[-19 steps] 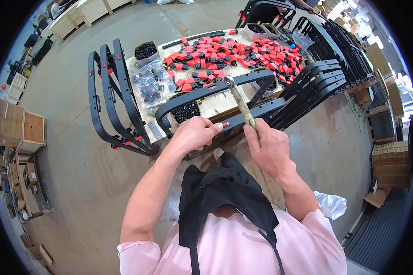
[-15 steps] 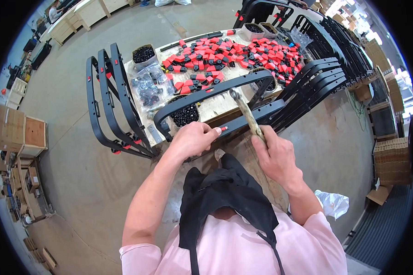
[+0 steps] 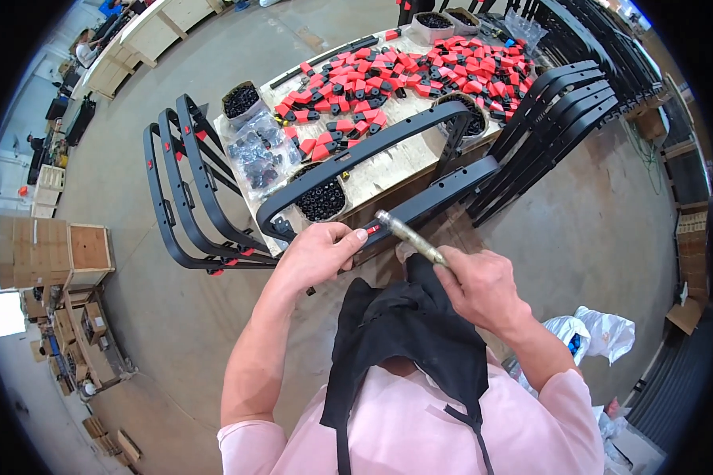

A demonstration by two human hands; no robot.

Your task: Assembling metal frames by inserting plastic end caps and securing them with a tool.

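Observation:
A black curved frame [image 3: 420, 212] leans at the table's near edge. My left hand [image 3: 317, 252] is closed on its lower bar, with the thumb beside a small red insert [image 3: 372, 229]. Wrapped in the fingers of my right hand [image 3: 487, 289] is a hammer [image 3: 414, 240] with a worn, pale handle. The hammer's end is low, right by the red insert; whether it touches cannot be made out. My left fingertips are partly hidden behind the bar.
The wooden table [image 3: 388, 178] bears a heap of red-and-black plastic parts [image 3: 364, 87], bags of small parts [image 3: 261, 150] and boxes of black pieces [image 3: 321, 198]. More black frames stand left [image 3: 170, 186] and right [image 3: 558, 119]. White bags [image 3: 606, 332] lie on the floor at right.
The hammer has swung down from above the bar to the red insert. My left hand stays on the frame, and the whole view has shifted slightly.

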